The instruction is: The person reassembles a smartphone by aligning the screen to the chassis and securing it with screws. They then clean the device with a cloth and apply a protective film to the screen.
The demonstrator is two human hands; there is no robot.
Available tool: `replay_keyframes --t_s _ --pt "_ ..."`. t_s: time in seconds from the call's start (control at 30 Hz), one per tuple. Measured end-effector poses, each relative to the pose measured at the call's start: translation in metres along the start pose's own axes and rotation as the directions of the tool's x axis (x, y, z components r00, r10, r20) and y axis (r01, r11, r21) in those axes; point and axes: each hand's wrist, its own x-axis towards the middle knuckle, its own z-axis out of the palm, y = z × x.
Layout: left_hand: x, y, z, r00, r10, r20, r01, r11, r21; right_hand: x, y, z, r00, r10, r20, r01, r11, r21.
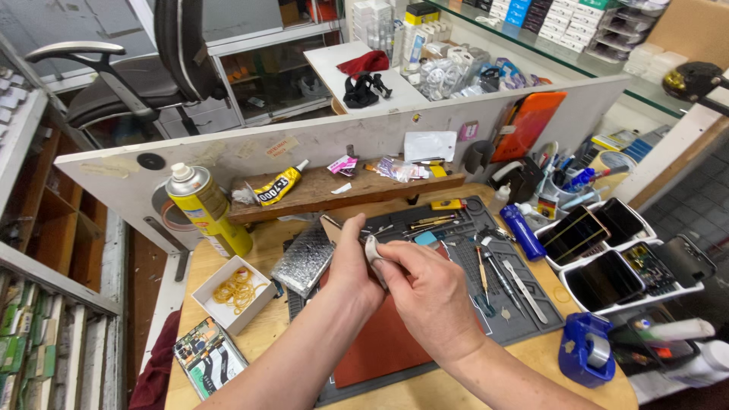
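Observation:
My left hand and my right hand meet above a grey work mat with a red-brown sheet lying on it. Between the fingers of both hands sits a small pale piece, like a strip of tape or a tiny part. The left thumb and forefinger pinch its upper end. The right fingers grip its lower side. What the piece is cannot be told from this view.
A yellow spray can, a white box of rubber bands, a silver foil pad, tweezers and screwdrivers, a blue bottle, white trays of phones, a blue tape dispenser, a wooden shelf with a glue tube.

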Motion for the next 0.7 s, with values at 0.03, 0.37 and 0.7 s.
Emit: replay_keyframes --t_s 0.03,0.37,0.7 --pt "0.003 -0.001 -0.002 0.992 -0.055 0.116 0.058 0.998 -0.021 -0.002 0.001 0.0 1.0 0.006 -0.009 -0.006 1.0 0.015" --pt "0.023 -0.008 -0.001 0.977 -0.21 0.032 0.212 0.962 -0.174 -0.015 0.017 -0.02 0.999 -0.034 -0.022 0.033 0.999 -0.026" --pt "0.021 -0.02 -0.009 0.962 -0.265 0.064 0.272 0.949 -0.157 -0.018 0.027 -0.033 0.992 -0.124 0.034 0.126 0.987 -0.102"
